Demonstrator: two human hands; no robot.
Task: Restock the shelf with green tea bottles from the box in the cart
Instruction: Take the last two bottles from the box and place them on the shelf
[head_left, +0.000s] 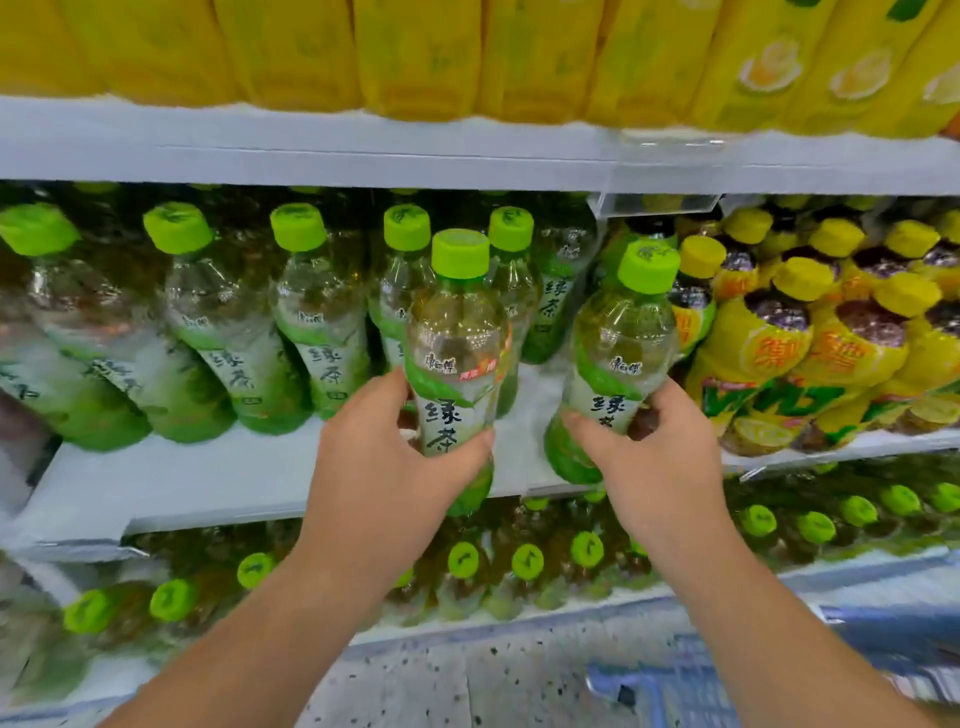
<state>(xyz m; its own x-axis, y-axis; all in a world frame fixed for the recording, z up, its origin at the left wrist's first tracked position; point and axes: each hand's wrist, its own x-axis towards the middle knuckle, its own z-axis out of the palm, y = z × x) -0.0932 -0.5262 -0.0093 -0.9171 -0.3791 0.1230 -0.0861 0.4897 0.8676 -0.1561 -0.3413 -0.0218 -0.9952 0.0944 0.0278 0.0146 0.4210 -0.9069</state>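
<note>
Left bottle: we've got the left bottle (457, 332) out in front of the middle shelf (208, 478), green cap on, pale yellow-green tea inside up to the shoulder, clear neck above.
Right bottle: the right bottle (618, 343) has the same green cap and the same pale tea. It sits in the gap between the green tea row (228, 322) and the yellow lemon bottles (779, 353).
Left grip: our left hand (384, 457) is closed snugly round the lower half of the left bottle, one digit crossing the front below the label characters.
Right grip: our right hand (660, 457) is wrapped tight round the lower half of the right bottle, fingers on both flanks.
Left bottle's axis: close to upright, cap straight up, label facing us, base dipping below the shelf lip in our view.
Right bottle's axis: tilted, cap leaning up and to the right, base swung down-left at the shelf's front edge. We cannot tell whether it touches the shelf.
Shelf stock: the green tea row stands capped along the back of the middle shelf, with bare white board in front of it.
Above: yellow-wrapped bottles (415, 52) are packed along the upper shelf.
Below: more green-capped bottles (462, 561) fill the lower shelf, and we see them mostly by their caps.
Cart: a blue blur of the cart (675, 680) shows at lower right over the speckled floor (415, 686). We cannot make out its contents.
</note>
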